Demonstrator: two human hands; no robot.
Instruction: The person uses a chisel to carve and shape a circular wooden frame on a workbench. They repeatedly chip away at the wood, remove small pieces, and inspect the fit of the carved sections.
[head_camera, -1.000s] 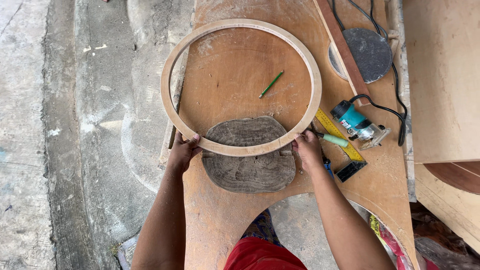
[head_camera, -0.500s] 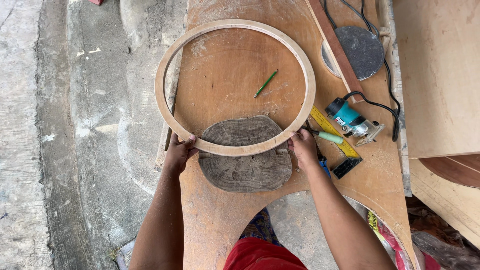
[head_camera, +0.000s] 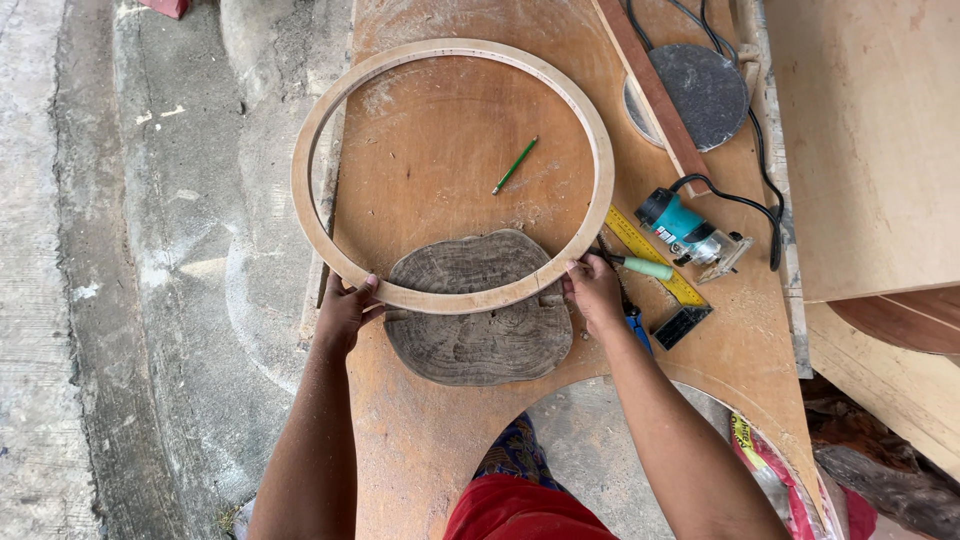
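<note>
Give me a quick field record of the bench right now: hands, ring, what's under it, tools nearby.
left hand: grips the ring's near-left edge
right hand: grips the ring's near-right edge
ring: wooden hoop, lying on the board, left side overhanging the board's edge
board: plywood sheet with a curved cut-out at the near edge
slab: dark, rough wood slice, partly under the ring's near arc
pencil: green, inside the ring
router: teal power tool, right of the ring, corded
square: yellow-bladed, beside the right hand
disc: dark, round, far right
</note>
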